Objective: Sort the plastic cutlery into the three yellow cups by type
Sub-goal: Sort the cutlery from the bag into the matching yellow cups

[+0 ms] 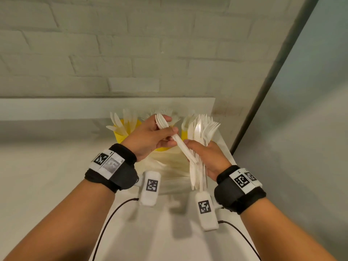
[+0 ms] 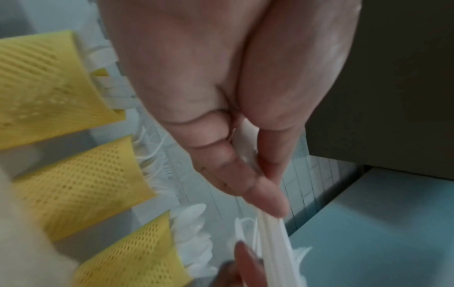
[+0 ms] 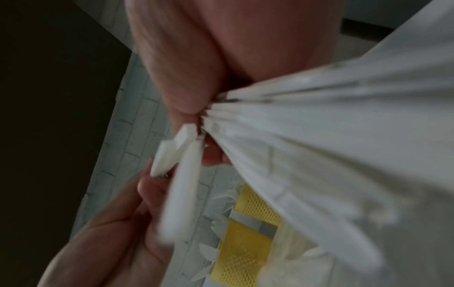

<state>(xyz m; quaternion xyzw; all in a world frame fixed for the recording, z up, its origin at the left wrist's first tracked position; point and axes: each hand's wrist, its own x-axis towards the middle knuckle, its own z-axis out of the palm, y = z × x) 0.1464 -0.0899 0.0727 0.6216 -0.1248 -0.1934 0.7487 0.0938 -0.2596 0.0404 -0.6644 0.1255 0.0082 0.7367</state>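
Observation:
My left hand [image 1: 169,129] pinches a few white plastic spoons [image 1: 180,146], bowls up, handles slanting down to the right. My right hand [image 1: 195,147] grips a fanned bundle of white forks and knives [image 1: 202,129]; its thumb lies beside the spoon handles. Behind the hands stand yellow mesh cups: the left cup [image 1: 121,135] holds knives, the right cup [image 1: 185,135] is partly hidden, and the middle one shows only as a yellow sliver under my left hand. The left wrist view shows all three cups [image 2: 81,184] with cutlery in them. In the right wrist view the bundle [image 3: 307,139] fills the frame.
The cups stand at the back of a white table [image 1: 56,166] against a white brick wall [image 1: 113,53]. A pale cream sheet [image 1: 169,164] lies under the hands. A dark-framed panel [image 1: 278,68] closes the right side. Black cables [image 1: 105,223] trail from the wrist cameras.

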